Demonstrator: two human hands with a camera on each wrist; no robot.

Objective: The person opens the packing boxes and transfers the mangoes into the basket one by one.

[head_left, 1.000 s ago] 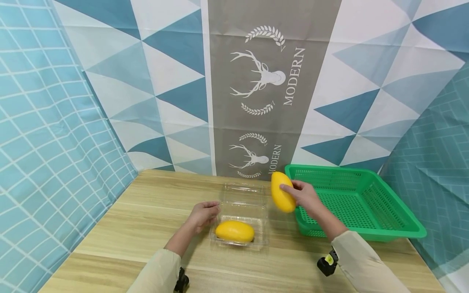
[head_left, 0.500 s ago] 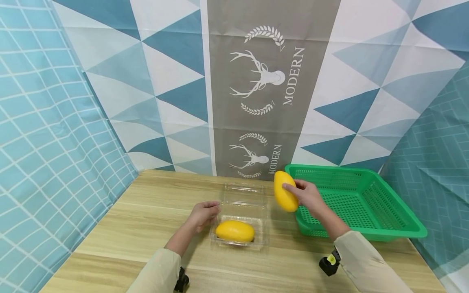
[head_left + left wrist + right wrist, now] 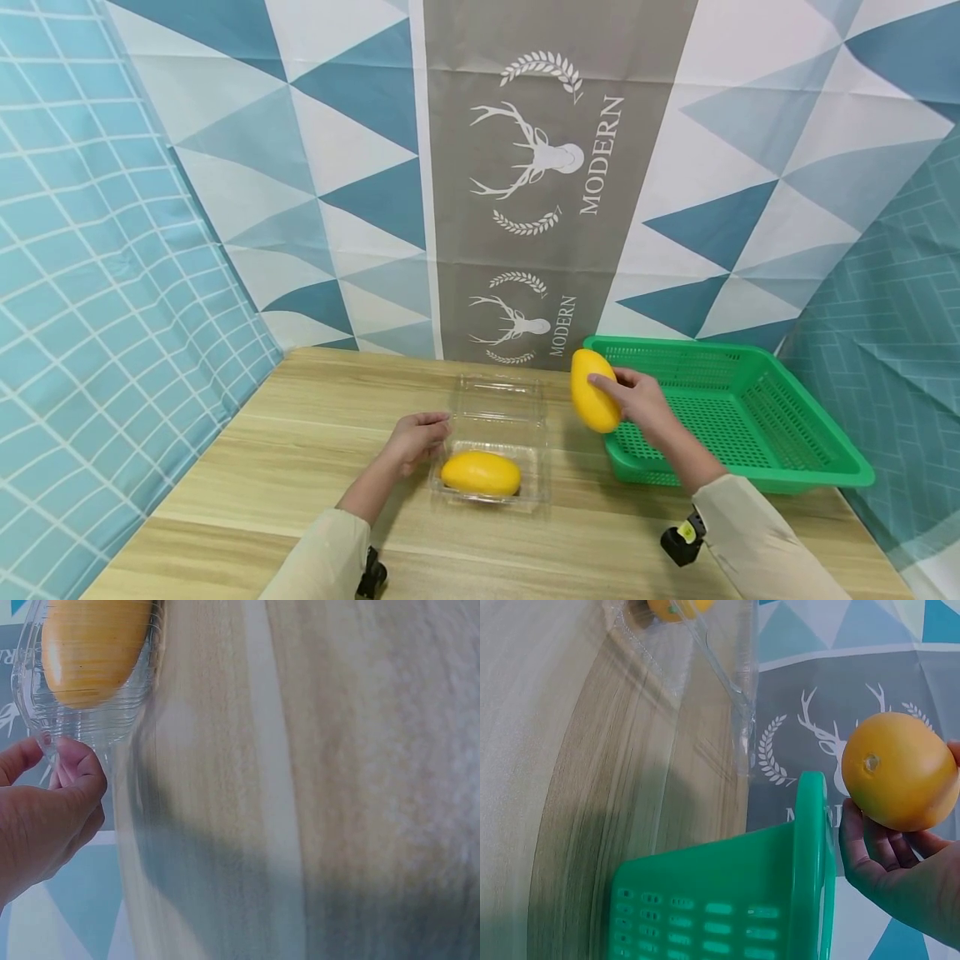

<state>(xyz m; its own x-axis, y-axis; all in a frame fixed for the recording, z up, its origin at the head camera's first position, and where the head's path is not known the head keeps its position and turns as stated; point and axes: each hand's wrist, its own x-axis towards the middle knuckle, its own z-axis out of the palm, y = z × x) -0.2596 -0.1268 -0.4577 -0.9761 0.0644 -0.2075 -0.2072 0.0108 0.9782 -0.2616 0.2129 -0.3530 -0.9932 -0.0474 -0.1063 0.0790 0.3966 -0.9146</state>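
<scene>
A yellow mango [image 3: 596, 391] is held up in my right hand [image 3: 641, 404], at the left edge of the green basket. In the right wrist view the mango [image 3: 900, 771] shows its stem end, with my thumb and fingers around it. A second mango [image 3: 481, 473] lies in the near half of a clear plastic clamshell box [image 3: 534, 475], whose lid [image 3: 498, 398] lies folded back. My left hand [image 3: 414, 442] is at the box's left side. In the left wrist view, thumb and forefinger pinch the box's rim near the hinge.
A green perforated plastic basket [image 3: 806, 408] stands on the right of the wooden table [image 3: 300, 433]; no fruit shows in it. Patterned cloth [image 3: 375, 167] hangs behind the table, with blue tiled cloth [image 3: 90, 250] on the left.
My right hand has shifted a little to the right with the mango, closer over the basket's left edge. The left hand, the box and the mango inside have stayed in place.
</scene>
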